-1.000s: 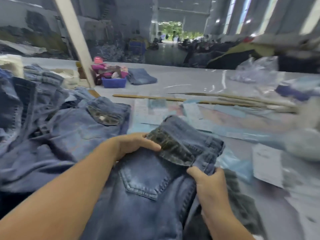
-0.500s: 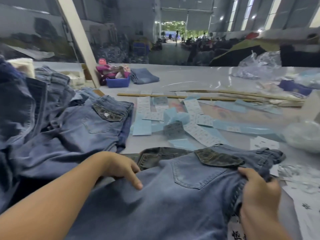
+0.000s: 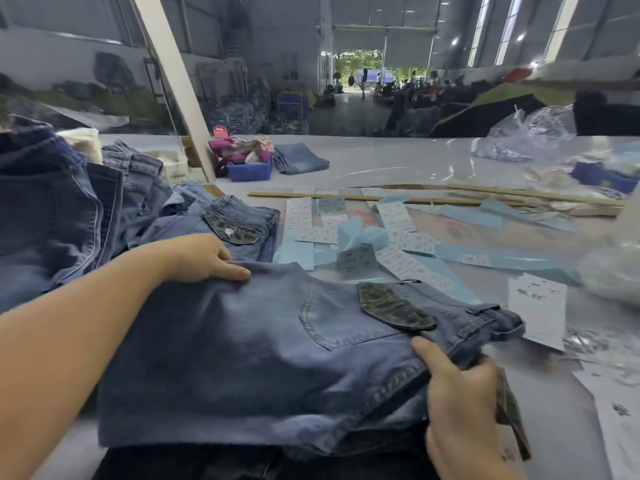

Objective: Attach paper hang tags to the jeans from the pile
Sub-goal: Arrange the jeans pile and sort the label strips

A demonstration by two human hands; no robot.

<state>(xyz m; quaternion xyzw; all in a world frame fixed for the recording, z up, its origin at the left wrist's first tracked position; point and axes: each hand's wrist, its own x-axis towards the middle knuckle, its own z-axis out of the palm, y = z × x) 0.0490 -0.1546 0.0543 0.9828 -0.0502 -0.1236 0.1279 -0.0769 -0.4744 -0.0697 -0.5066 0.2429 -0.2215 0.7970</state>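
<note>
Centrally, folded jeans [image 3: 263, 348] lie on the table [image 3: 398, 157], back pocket up. Left hand [image 3: 204, 258] grips the far left fold, fingers curled under, thumb on top. Right hand [image 3: 460, 393] pinches the waistband edge. Pile [image 3: 69, 209] at left; paper tags [image 3: 356, 258] scattered just beyond.

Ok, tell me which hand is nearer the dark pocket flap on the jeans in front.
Right. The right hand grips the waistband edge just below the flap, thumb almost under it. The left hand holds the jeans at their far left edge, well away from the flap.
</note>
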